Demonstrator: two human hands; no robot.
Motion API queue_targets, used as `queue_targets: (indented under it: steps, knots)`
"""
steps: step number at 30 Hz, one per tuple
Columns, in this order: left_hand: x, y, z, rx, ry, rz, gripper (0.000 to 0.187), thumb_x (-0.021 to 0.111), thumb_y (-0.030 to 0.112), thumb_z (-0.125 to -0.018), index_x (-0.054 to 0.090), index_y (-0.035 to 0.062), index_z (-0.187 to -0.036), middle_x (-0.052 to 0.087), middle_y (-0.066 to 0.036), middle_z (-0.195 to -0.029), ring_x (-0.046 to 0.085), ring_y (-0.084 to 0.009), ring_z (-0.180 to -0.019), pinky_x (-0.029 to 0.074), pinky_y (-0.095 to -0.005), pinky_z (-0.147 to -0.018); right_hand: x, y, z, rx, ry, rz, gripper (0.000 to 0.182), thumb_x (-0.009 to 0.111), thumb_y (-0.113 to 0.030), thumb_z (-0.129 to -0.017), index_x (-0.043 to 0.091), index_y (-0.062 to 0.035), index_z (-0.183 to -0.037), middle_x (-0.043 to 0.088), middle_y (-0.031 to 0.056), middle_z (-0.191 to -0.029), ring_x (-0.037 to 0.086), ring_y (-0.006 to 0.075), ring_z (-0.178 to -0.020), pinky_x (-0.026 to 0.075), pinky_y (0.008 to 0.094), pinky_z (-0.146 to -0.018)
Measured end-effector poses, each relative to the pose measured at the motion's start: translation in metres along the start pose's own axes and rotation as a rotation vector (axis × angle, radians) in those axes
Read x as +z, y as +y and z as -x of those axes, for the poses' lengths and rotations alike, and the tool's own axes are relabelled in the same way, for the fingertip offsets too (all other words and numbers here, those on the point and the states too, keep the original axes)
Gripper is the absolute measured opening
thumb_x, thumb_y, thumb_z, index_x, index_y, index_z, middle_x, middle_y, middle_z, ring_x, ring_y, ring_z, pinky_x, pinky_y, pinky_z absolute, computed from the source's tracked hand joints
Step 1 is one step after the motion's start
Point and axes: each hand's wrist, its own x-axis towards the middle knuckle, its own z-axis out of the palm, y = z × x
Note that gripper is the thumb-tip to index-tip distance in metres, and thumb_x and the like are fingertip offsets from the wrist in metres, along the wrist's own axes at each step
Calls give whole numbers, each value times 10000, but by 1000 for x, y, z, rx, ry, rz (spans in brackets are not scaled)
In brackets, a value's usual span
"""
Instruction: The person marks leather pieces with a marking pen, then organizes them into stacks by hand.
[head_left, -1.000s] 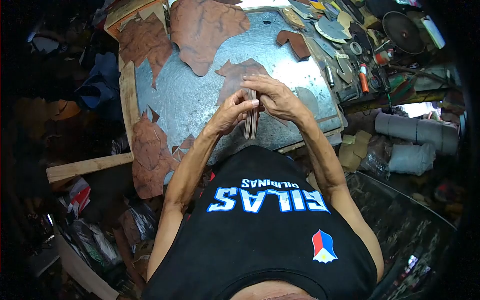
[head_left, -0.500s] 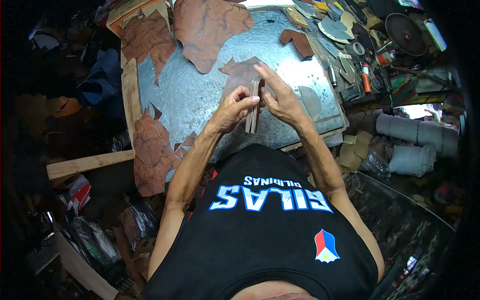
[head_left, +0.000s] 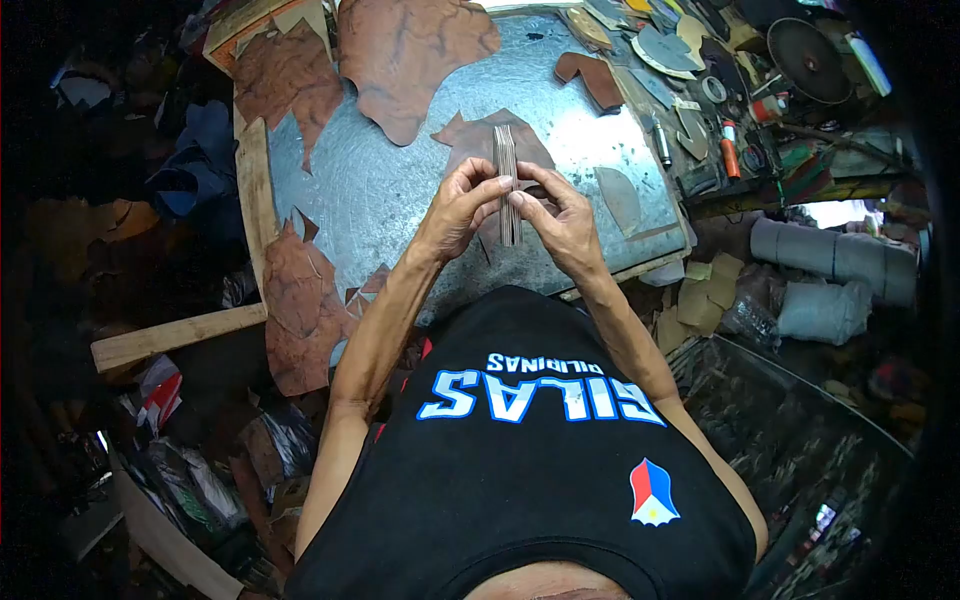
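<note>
A stack of cut leather pieces (head_left: 506,150) is held edge-up above the table, its layered edges facing me. My left hand (head_left: 466,208) is closed on the stack's left side, thumb near the middle of the edges. From the right, my right hand (head_left: 560,218) grips the same stack between thumb and fingers. Beneath and just beyond the hands, a brown leather scrap (head_left: 465,135) lies on the metal-topped table (head_left: 400,190).
Large brown leather pieces (head_left: 410,60) lie at the back left, and another leather piece (head_left: 300,310) hangs over the near left edge. A folded brown cut piece (head_left: 590,80) sits at the back right. Patterns, a tape roll (head_left: 713,90) and an orange tube (head_left: 730,150) crowd the right side.
My right hand has come down from the top of the stack and now grips its right side. The stack stands straighter, its edges turned more toward me.
</note>
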Motion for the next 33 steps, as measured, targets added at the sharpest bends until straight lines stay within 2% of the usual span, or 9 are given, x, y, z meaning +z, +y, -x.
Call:
queue_targets:
  steps: [9, 18, 21, 23, 24, 26, 27, 29, 33]
  knots:
    - [-1, 0, 1, 24, 7, -12, 288, 684, 129, -876, 511, 5, -1069, 555, -83, -1026, 587, -139, -971, 515, -283, -878, -3, -4, 1, 67, -40, -140, 379, 646, -177, -917, 588, -3, -1248, 604, 96, -1137, 619, 163, -979, 555, 272, -784]
    - [1, 3, 3, 42, -22, -15, 293, 688, 122, -875, 515, 13, -1085, 567, -78, -1023, 586, -131, -970, 502, -289, -891, -5, -5, 1, 98, -46, -175, 376, 603, -164, -937, 571, 7, -1271, 595, 119, -1185, 622, 175, -999, 565, 289, -794]
    - [1, 5, 3, 48, -4, -23, 299, 694, 130, -874, 518, 13, -1085, 572, -74, -1016, 589, -128, -960, 504, -277, -882, -3, -3, 3, 104, -26, -237, 353, 586, -136, -943, 578, -11, -1273, 616, 125, -1171, 630, 173, -995, 556, 281, -795]
    - [0, 6, 3, 51, -5, -16, 295, 693, 128, -874, 520, 14, -1083, 573, -73, -1014, 589, -126, -958, 503, -272, -882, 3, -7, 5, 2, 138, -255, 314, 574, -100, -941, 598, -29, -1246, 651, 128, -1114, 636, 165, -993, 546, 274, -796]
    - [-1, 6, 3, 55, -2, -9, 290, 692, 127, -875, 521, 16, -1081, 574, -72, -1011, 589, -124, -956, 502, -267, -882, 2, -4, 4, 1, 139, -255, 314, 574, -100, -941, 598, -29, -1246, 651, 128, -1114, 636, 165, -993, 546, 274, -796]
    - [0, 6, 3, 59, 3, -17, 286, 691, 119, -874, 523, 17, -1081, 575, -72, -1006, 592, -122, -946, 507, -259, -870, -2, 5, 1, -284, 161, 134, 281, 585, -80, -930, 615, -40, -1206, 675, 122, -1053, 644, 153, -976, 543, 268, -772]
    - [1, 6, 3, 65, 8, -24, 282, 690, 111, -873, 524, 19, -1081, 576, -71, -1002, 594, -120, -936, 511, -251, -859, -1, 3, 2, -284, 162, 133, 281, 585, -80, -930, 615, -40, -1206, 675, 122, -1053, 644, 153, -976, 543, 268, -772]
    - [2, 3, 3, 74, 13, -37, 282, 690, 104, -872, 523, 19, -1082, 581, -72, -997, 598, -117, -927, 516, -243, -843, 2, -4, 6, -131, 114, 70, 257, 608, -75, -915, 622, -34, -1168, 684, 119, -1029, 661, 153, -934, 550, 277, -743]
    - [5, 3, 3, 91, 24, -22, 280, 688, 91, -870, 521, 16, -1082, 595, -76, -990, 606, -110, -909, 528, -227, -804, 9, 0, 7, -156, 139, 73, 256, 626, -74, -905, 624, -33, -1158, 689, 102, -1006, 671, 145, -869, 551, 277, -707]
